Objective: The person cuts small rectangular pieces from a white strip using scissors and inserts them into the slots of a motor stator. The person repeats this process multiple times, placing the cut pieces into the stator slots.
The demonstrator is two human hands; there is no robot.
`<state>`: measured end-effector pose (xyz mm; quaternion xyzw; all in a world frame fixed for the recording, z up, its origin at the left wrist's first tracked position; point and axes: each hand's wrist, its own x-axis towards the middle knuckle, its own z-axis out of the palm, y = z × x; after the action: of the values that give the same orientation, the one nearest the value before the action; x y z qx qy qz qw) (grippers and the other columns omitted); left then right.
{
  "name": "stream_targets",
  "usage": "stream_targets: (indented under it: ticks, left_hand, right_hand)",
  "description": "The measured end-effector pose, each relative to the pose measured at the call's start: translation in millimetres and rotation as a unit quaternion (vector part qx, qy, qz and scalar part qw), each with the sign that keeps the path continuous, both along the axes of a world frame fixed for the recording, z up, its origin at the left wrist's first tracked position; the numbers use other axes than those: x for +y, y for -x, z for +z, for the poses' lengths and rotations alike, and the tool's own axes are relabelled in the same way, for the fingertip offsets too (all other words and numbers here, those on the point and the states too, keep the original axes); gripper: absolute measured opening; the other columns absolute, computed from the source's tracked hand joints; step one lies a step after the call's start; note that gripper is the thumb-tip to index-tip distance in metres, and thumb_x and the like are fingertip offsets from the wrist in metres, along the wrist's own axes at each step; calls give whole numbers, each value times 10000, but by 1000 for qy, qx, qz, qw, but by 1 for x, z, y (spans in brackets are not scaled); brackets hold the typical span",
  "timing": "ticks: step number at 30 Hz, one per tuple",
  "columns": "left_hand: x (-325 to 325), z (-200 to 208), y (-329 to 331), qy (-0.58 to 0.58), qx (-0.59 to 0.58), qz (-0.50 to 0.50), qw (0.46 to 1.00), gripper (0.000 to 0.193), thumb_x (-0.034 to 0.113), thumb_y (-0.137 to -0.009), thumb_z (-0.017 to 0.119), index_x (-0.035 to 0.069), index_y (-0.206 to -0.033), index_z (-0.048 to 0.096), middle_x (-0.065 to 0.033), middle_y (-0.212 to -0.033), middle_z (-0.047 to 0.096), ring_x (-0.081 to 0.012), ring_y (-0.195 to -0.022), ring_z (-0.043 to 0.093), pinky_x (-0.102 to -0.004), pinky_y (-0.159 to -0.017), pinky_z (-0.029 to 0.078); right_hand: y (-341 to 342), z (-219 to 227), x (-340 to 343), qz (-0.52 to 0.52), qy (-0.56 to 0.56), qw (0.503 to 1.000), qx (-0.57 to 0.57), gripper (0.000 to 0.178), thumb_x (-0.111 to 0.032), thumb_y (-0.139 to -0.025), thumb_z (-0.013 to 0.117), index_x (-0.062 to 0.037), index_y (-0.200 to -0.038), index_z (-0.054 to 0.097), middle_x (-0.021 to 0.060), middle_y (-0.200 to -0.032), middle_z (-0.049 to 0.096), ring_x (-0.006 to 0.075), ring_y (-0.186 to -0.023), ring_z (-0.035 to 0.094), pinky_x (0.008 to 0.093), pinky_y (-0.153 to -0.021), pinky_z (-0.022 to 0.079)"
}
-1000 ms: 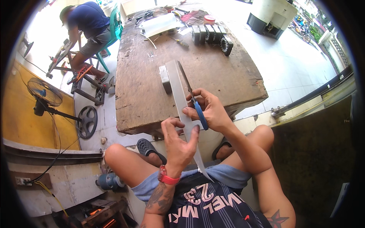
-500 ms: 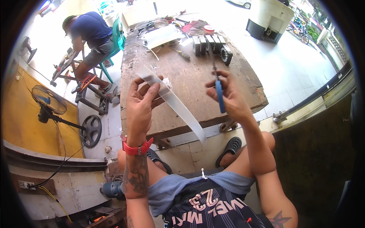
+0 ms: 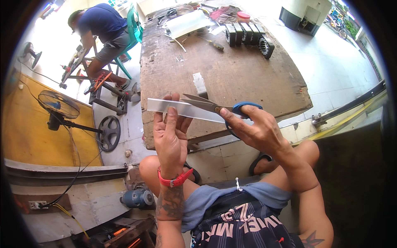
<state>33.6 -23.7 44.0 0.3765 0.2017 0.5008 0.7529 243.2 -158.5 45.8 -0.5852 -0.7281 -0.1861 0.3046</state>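
My left hand (image 3: 172,130) pinches a translucent plastic strip (image 3: 159,105) between thumb and fingers, above the near edge of the wooden table. A pair of scissors (image 3: 218,109) with blue handles is gripped in my right hand (image 3: 262,130). Their blades are slightly apart, point left and lie across the strip close to my left fingers; whether the strip is between them I cannot tell. Just beyond the blades, a small block with a pale top (image 3: 199,82) rests on the table.
On the wooden table (image 3: 165,74), several black blocks (image 3: 244,34) stand in a row at the far right. A screwdriver (image 3: 216,45), a white sheet (image 3: 188,24) and a red-lidded tub (image 3: 243,17) lie farther back. A person (image 3: 103,29) sits working at left, beyond a fan (image 3: 58,106).
The scissors have swung from upright to pointing left and come over the strip. The strip has turned from slanting to nearly level. The view has shifted, uncovering the small block.
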Motion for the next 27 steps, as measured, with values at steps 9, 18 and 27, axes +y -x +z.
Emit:
stream_targets:
  ticks: [9, 18, 27]
  left_hand:
    - [-3, 1, 9, -32, 5, 7, 999, 372, 59, -1091, 577, 36, -1459, 525, -181, -1403, 663, -241, -1266, 678, -364, -1040, 626]
    - [-6, -1, 3, -48, 42, 19, 998, 350, 21, -1073, 596, 25, -1420, 552, -177, -1377, 679, -245, -1251, 682, -362, -1053, 610]
    - [-7, -3, 0, -40, 46, 37, 997, 336, 18, -1061, 621, -3, -1392, 564, -177, -1344, 695, -255, -1246, 684, -368, -1045, 608]
  right_hand:
    - [7, -10, 10, 25, -16, 999, -33, 603, -156, -876, 791, -236, -1461, 670, 43, -1022, 622, 168, -790, 652, 327, -677, 591]
    - [8, -17, 11, 25, -17, 998, -56, 625, -147, -875, 761, -225, -1485, 646, 55, -1032, 580, 161, -776, 637, 314, -675, 591]
    - [10, -20, 11, 12, -14, 997, -76, 641, -126, -827, 814, -190, -1451, 681, 24, -958, 549, 163, -763, 611, 332, -630, 580]
